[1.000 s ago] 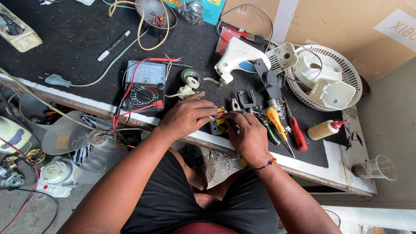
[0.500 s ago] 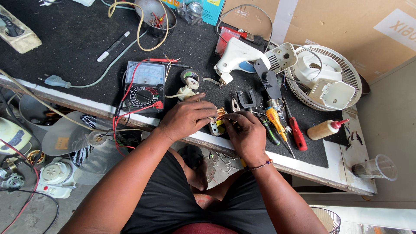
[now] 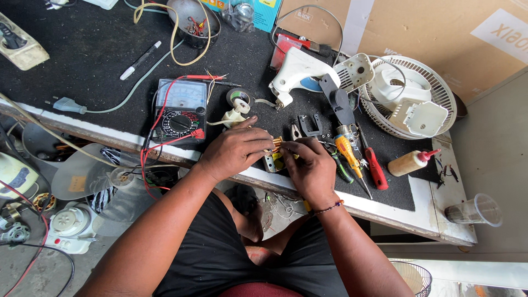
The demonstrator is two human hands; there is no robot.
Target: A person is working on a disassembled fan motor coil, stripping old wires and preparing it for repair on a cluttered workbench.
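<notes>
Both hands are met at the near edge of the bench, over a small part with copper-coloured windings and a yellow piece.

- Left hand: fingers curled narrow, pinched on the left end of the wound part.
- Right hand: fingers closed around the part's right side; most of the part is hidden under them, so the exact grip cannot be told.
- The part is held just above the black bench mat, right at the white front edge, between the two hands.

Around it:
- Analog multimeter just left of the left hand, with red leads looped off the bench edge.
- Roll of tape and a small cream plug piece just beyond the left hand.
- Black metal bracket just beyond the right hand.
- Yellow-handled screwdriver and red-handled screwdriver laid just right of the right hand, a green-handled tool beside them.
- Squeeze bottle with red nozzle lying further right.
- White fan body and fan guard with white motor housing at the far right.
- Metal bowl of small parts and a marker pen at the far side.
- Clear plastic cup at the near right corner.
</notes>
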